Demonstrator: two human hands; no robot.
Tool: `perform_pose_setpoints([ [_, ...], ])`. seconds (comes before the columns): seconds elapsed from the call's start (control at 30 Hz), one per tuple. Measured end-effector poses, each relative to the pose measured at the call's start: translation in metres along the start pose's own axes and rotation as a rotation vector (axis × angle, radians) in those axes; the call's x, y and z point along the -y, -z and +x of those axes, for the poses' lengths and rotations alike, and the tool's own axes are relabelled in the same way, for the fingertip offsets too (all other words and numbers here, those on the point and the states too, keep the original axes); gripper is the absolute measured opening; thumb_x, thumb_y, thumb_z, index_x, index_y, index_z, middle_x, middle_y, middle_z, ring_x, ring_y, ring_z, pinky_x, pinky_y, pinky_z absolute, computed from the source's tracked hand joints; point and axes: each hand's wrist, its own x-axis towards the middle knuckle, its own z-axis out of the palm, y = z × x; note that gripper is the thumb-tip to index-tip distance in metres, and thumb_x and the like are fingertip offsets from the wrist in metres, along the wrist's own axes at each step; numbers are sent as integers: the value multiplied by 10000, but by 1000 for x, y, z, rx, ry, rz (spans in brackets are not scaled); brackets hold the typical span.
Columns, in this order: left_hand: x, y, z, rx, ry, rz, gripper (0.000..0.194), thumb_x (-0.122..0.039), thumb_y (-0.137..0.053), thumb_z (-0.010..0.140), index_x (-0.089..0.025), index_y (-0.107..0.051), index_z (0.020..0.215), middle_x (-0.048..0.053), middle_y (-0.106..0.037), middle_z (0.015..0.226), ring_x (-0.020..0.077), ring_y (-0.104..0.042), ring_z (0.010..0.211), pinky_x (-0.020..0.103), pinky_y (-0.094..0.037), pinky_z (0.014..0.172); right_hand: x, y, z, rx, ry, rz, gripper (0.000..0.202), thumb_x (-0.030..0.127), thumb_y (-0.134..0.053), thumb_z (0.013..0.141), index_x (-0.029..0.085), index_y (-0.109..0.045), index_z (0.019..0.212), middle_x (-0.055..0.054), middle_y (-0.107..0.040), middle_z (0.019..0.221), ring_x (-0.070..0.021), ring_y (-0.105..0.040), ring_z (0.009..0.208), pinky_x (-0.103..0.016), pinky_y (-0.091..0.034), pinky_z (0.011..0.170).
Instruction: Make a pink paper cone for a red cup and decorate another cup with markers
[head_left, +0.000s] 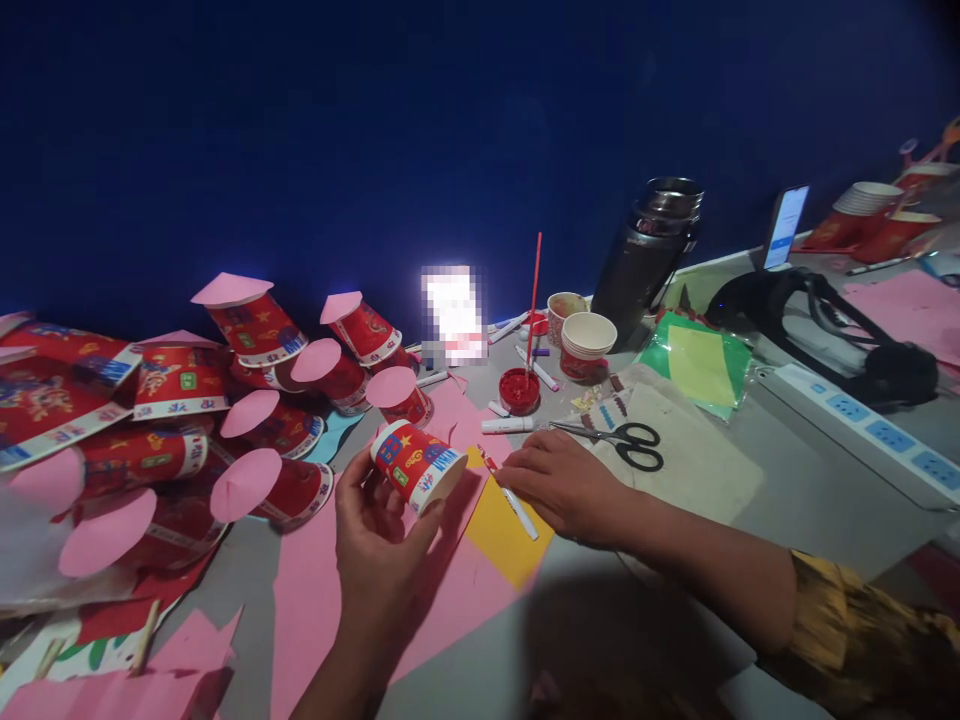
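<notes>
My left hand is wrapped round a red paper cup, which lies tilted on its side above pink paper. Its open end faces right. My right hand rests low over the table, fingertips at a white marker with a red end; the underside of the fingers is hidden, so whether they grip it is unclear. Yellow paper lies beneath the marker. Just beyond my right hand are another white marker and black-handled scissors.
Many red cups with pink paper tops crowd the left. Behind my hands stand a red paint pot with a stick, stacked cups and a dark flask. A power strip and a black headset lie at right.
</notes>
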Motion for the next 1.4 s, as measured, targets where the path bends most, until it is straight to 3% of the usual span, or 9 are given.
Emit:
perform_pose_setpoints([
  [0.2, 6, 3, -6, 65, -13, 23, 802, -297, -917, 688, -273, -502, 1374, 112, -607, 1414, 289, -659, 1279, 398, -577, 1062, 0, -1, 1, -153, -11, 8, 263, 279, -488, 1083, 186, -710, 975, -65, -719, 816, -212, -560, 770, -385, -411, 775],
  [0.3, 8, 4, -10, 75, -36, 27, 753, -325, -903, 729, -280, -512, 1371, 105, -603, 1416, 280, -665, 1264, 391, -586, 1052, 7, 1, 1, -75, -60, -16, 292, 407, -554, 1064, 186, -712, 956, -63, -712, 802, -220, -569, 779, -379, -391, 737],
  [0.43, 8, 5, -9, 91, -36, 9, 774, -341, -908, 729, -285, -502, 1386, 114, -591, 1435, 287, -669, 1255, 405, -600, 1035, 21, 7, 4, 127, -239, -95, 515, 665, -677, 935, 170, -715, 1072, -103, -743, 897, -270, -608, 859, -370, -371, 691],
  [0.63, 10, 9, -6, 80, -46, 57, 807, -374, -902, 739, -272, -478, 1419, 129, -554, 1479, 302, -603, 1354, 432, -544, 1120, 31, 1, 7, 210, -398, -56, 326, 390, -723, 954, 185, -693, 1205, -108, -764, 992, -276, -650, 935, -349, -396, 707],
  [0.87, 0, 1, -15, 70, 1, 35, 804, -375, -914, 729, -284, -484, 1403, 113, -594, 1423, 295, -650, 1299, 423, -570, 1088, 8, 21, 6, -92, -519, 35, 301, 274, -721, 919, 192, -711, 1208, -50, -724, 870, -229, -636, 823, -328, -418, 717],
  [0.97, -3, -3, -15, 79, 34, 23, 822, -402, -932, 707, -278, -489, 1388, 116, -615, 1398, 300, -669, 1271, 429, -592, 1059, -11, 37, 4, -171, -594, -9, 257, 245, -686, 930, 183, -714, 1178, -47, -719, 851, -220, -634, 793, -322, -414, 696],
  [1.07, 1, -4, -11, 66, 16, 52, 846, -431, -956, 647, -264, -522, 1354, 123, -612, 1404, 311, -659, 1283, 413, -611, 1024, -25, 43, 1, -143, -643, -71, 240, 254, -682, 935, 186, -723, 1162, -64, -742, 882, -241, -661, 838, -331, -438, 721],
  [1.23, 5, -6, -13, 18, 22, 106, 811, -437, -908, 701, -279, -512, 1391, 120, -611, 1425, 303, -633, 1311, 408, -587, 1046, -31, 44, -2, -100, -645, -116, 209, 283, -656, 977, 209, -737, 1155, -108, -784, 1068, -284, -692, 993, -357, -478, 789],
  [1.4, 0, -12, -18, 11, -14, 147, 790, -402, -909, 683, -279, -537, 1369, 108, -631, 1373, 299, -653, 1268, 414, -588, 1049, -39, 48, -6, -178, -659, -92, 231, 304, -633, 997, 197, -744, 1169, -106, -778, 1009, -280, -692, 940, -373, -498, 798],
])
